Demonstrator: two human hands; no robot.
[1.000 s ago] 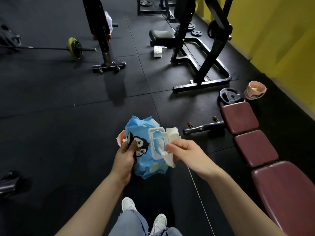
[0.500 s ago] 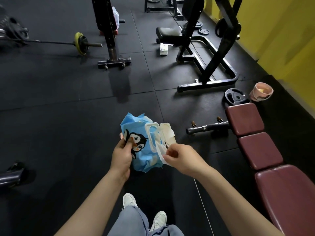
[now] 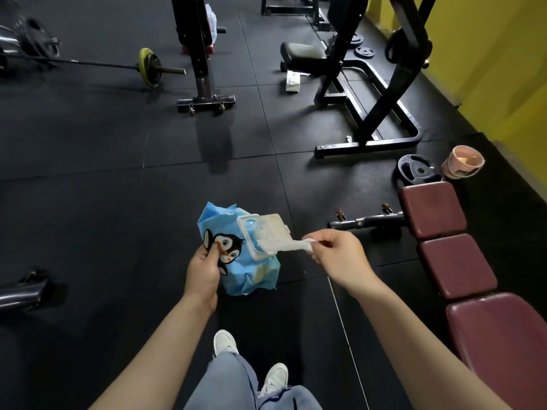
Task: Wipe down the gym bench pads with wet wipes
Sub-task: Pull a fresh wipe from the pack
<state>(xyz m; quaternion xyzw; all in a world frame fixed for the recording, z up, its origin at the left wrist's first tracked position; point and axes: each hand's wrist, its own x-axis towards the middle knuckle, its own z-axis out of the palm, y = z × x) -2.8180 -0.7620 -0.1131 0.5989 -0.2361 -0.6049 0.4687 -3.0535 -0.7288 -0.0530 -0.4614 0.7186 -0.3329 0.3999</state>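
Down at the centre of the view, the left hand (image 3: pixel 202 270) has its fingers and thumb curled round the left edge of a soft blue plastic wet-wipe pack with a penguin print (image 3: pixel 239 255), whose white hard plastic flip lid (image 3: pixel 266 229) is standing open. At about 3 o'clock from the pack, the right hand (image 3: pixel 337 255) is pinching a white wet wipe (image 3: pixel 288 247) between thumb and fingertips; the wipe is stretched taut from the lid opening to that hand. Over at 3 to 5 o'clock from the right hand sits the gym bench with three dark red padded cushions (image 3: pixel 455 264), well apart from both hands, on the black rubber floor (image 3: pixel 103 202).
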